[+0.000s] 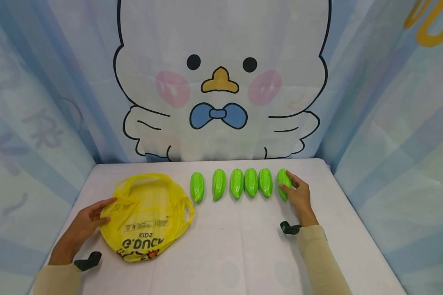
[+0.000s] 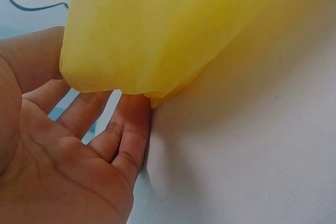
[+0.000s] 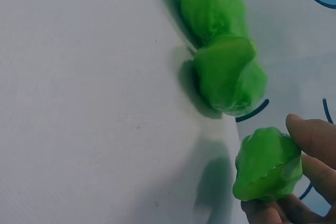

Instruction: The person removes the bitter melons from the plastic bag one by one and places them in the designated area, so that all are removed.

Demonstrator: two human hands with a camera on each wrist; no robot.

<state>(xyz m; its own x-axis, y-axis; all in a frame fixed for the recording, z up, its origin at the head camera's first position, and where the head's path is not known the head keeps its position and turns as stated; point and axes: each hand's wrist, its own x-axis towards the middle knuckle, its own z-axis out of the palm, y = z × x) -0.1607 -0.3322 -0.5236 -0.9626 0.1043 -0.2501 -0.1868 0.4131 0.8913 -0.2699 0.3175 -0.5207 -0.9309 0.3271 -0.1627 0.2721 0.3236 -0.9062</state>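
At the right end of a row of glossy green bitter melons (image 1: 237, 184), my right hand (image 1: 298, 196) holds one bitter melon (image 1: 283, 183) between thumb and fingers. The right wrist view has this bitter melon (image 3: 268, 165) close up, its shadow falling apart from it on the cloth. A yellow plastic bag (image 1: 144, 213) with printed lettering lies on the left side of the table. My left hand (image 1: 83, 227) holds the bag's left edge. Close up, the thin yellow film (image 2: 121, 40) of the bag sits between thumb and fingers, which partly hide behind it.
White cloth covers the table (image 1: 221, 246). Curtains with a cartoon duck (image 1: 221, 98) hang at the back, and blue-white curtains (image 1: 402, 155) stand at both sides. Several other bitter melons lie side by side between the bag and my right hand.
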